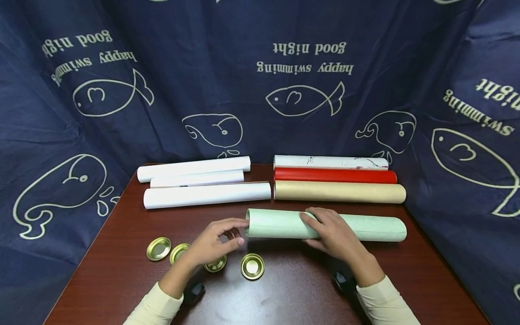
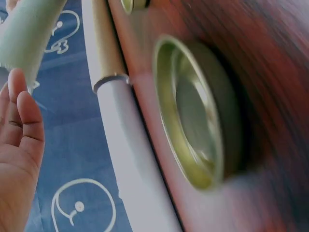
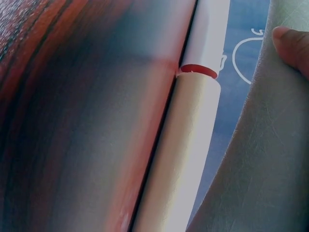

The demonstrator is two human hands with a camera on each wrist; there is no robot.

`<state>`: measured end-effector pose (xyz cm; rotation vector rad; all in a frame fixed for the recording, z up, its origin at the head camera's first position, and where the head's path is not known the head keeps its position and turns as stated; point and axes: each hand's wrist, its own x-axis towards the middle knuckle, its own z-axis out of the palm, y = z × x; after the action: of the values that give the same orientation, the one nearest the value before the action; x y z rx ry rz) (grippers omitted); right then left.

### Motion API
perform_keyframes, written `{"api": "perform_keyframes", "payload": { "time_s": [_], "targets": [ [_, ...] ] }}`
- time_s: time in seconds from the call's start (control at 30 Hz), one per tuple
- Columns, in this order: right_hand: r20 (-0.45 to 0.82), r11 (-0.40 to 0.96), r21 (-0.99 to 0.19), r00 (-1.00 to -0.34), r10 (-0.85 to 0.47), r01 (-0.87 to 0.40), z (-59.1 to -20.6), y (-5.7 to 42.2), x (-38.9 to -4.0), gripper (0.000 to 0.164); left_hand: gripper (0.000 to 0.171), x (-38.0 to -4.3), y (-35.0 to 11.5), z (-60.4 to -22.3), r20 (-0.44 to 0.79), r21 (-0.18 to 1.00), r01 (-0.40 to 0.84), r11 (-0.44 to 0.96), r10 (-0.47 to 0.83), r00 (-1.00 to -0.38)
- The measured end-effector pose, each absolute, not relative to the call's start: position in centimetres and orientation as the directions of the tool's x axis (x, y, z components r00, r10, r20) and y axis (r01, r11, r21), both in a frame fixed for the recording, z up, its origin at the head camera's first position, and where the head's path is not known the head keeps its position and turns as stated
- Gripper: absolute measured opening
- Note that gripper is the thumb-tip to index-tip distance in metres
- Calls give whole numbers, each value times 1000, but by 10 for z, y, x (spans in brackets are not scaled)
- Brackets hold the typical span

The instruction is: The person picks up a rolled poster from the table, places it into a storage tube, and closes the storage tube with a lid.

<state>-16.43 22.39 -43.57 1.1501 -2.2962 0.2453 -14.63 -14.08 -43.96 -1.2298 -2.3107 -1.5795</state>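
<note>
Head view: my right hand (image 1: 335, 232) grips the pale green, paper-like hollow roll (image 1: 280, 224) around its middle, fingers curled over it, the roll lying nearer me than the matte gold cylindrical roll (image 1: 339, 192). My left hand (image 1: 212, 241) pinches nothing, its fingertips at the green roll's open left end (whether they touch the rim, I cannot tell) and its thumb spread apart below, near the shiny gold round metal-looking cap (image 1: 252, 266).
</note>
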Motion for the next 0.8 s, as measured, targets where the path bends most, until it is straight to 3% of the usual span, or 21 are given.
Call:
{"api": "perform_keyframes", "payload": {
  "time_s": [0.17, 0.37, 0.6, 0.8],
  "targets": [
    [553, 619, 75, -484, -678, -782, -433, 227, -166, 80, 39, -142, -154, -442, 499, 728, 662, 177, 526, -689],
    [548, 620, 64, -492, -677, -782, -430, 229, -165, 77, 39, -136, -158, -449, 415, 753, 616, 232, 557, -719],
    [548, 629, 55, -503, -668, -775, -429, 230, -163, 74, 36, -134, -145, -453, 357, 697, 660, 282, 662, -659],
    [556, 636, 52, -507, -659, -770, -430, 232, -163, 75, 41, -131, -133, -454, 253, 610, 679, 407, 713, -654]
  ]
}}
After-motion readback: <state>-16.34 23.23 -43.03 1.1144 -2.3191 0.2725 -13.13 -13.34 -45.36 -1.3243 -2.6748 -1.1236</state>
